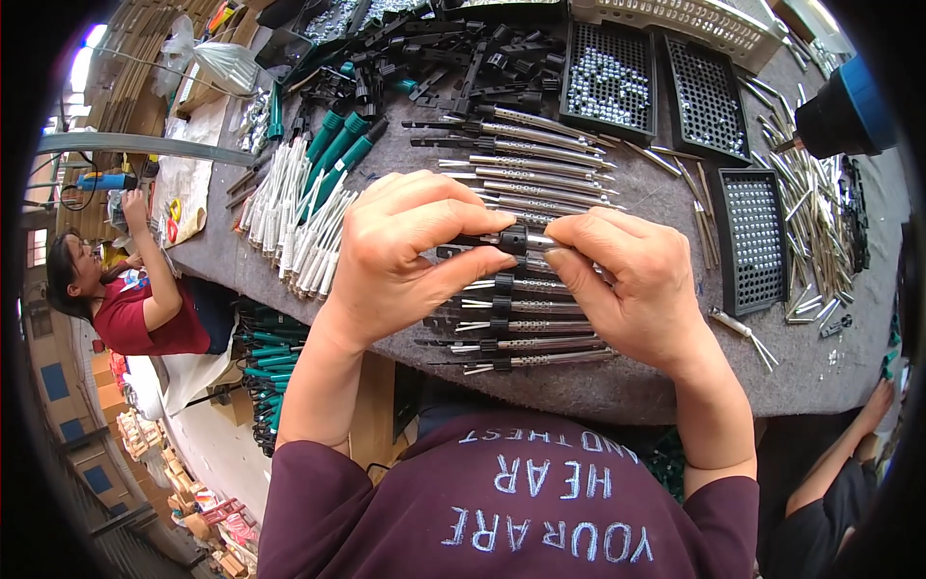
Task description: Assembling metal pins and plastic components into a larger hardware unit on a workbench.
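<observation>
black collar [515, 239] sits pinched by left hand [410, 236], metal tube [539, 240] by right hand [627, 275]; nearer tubes [555, 358] already collared, farther tubes [540, 176] seemingly not.

You're in a workshop for assembling small parts: rows of metal tubes [559, 359] and black trays [754, 305] cover your cloth-topped workbench [801, 367]. A blue power driver [858, 106] stands over it (a co-worker [149, 299] reaches toward another blue driver [108, 180]).
</observation>
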The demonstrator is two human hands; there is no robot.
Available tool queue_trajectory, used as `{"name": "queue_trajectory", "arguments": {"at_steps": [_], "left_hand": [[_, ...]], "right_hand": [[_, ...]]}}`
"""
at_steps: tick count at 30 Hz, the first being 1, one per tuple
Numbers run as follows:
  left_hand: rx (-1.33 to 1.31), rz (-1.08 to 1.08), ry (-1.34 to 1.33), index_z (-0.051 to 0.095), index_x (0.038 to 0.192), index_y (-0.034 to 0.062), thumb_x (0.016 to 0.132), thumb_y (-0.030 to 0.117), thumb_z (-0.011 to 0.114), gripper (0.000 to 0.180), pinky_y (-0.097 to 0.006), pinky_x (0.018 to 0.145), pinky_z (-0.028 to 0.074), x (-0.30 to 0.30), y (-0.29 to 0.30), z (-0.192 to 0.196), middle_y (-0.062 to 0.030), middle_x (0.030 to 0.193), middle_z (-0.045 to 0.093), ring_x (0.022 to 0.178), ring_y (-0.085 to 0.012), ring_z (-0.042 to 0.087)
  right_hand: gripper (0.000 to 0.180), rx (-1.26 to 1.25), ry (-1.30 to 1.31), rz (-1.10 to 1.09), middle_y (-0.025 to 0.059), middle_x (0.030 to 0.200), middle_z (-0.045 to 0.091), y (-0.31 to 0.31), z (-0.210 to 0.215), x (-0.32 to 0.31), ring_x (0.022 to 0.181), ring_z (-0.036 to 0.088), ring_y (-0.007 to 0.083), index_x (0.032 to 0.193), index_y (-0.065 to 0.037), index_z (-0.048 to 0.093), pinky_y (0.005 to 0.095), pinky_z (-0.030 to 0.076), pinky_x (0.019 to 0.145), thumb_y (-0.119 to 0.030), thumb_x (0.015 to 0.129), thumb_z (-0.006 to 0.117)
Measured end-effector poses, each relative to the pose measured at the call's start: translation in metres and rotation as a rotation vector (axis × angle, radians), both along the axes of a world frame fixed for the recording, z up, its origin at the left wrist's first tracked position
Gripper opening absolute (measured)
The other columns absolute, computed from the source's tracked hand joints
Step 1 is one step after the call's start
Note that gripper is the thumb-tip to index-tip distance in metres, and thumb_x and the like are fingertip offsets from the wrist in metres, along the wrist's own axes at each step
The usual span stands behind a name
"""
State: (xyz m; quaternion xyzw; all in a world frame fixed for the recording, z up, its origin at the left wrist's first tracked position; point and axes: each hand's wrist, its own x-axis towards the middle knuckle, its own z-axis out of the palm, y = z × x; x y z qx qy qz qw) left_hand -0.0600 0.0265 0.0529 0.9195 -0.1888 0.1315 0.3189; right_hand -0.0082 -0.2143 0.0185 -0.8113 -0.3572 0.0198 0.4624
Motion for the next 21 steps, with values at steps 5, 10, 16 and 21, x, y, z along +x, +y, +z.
{"name": "queue_trajectory", "arguments": {"at_steps": [5, 10, 16, 21], "left_hand": [[0.045, -0.094, -0.037, 0.083, 0.099, 0.0045, 0.067, 0.009, 0.095, 0.034, -0.032, 0.068, 0.050, 0.004, 0.005, -0.001, -0.0073, 0.087, 0.074, 0.077, -0.0211, 0.068], [-0.003, -0.110, -0.055, 0.082, 0.098, 0.0034, 0.067, 0.008, 0.095, 0.034, -0.032, 0.065, 0.050, 0.004, 0.004, -0.005, -0.0072, 0.085, 0.074, 0.075, -0.0213, 0.067], [-0.013, -0.107, -0.060, 0.082, 0.097, 0.0029, 0.066, 0.006, 0.094, 0.033, -0.032, 0.065, 0.050, 0.002, 0.001, -0.009, -0.0073, 0.084, 0.074, 0.074, -0.0212, 0.068], [-0.025, -0.097, -0.058, 0.082, 0.095, 0.0029, 0.067, 0.006, 0.094, 0.031, -0.032, 0.065, 0.050, 0.002, 0.001, -0.010, -0.0073, 0.084, 0.074, 0.074, -0.0211, 0.068]], "right_hand": [[0.010, -0.006, -0.047, 0.014, 0.0063, 0.085, 0.072, 0.000, -0.003, 0.000, 0.076, 0.073, 0.0305, 0.099, -0.010, 0.073, 0.0413, 0.057, 0.063, -0.017, 0.091, 0.077], [0.011, -0.035, -0.066, 0.030, 0.0059, 0.085, 0.071, 0.001, -0.003, -0.001, 0.076, 0.073, 0.0301, 0.098, -0.011, 0.072, 0.0412, 0.057, 0.062, -0.017, 0.091, 0.077], [0.011, -0.021, -0.065, 0.036, 0.0052, 0.086, 0.071, 0.001, -0.004, -0.002, 0.076, 0.073, 0.0297, 0.098, -0.011, 0.072, 0.0410, 0.057, 0.062, -0.017, 0.091, 0.077], [0.011, -0.051, -0.065, 0.041, 0.0044, 0.086, 0.071, 0.002, -0.003, -0.002, 0.076, 0.073, 0.0288, 0.099, -0.011, 0.072, 0.0406, 0.057, 0.062, -0.018, 0.092, 0.077]]}}
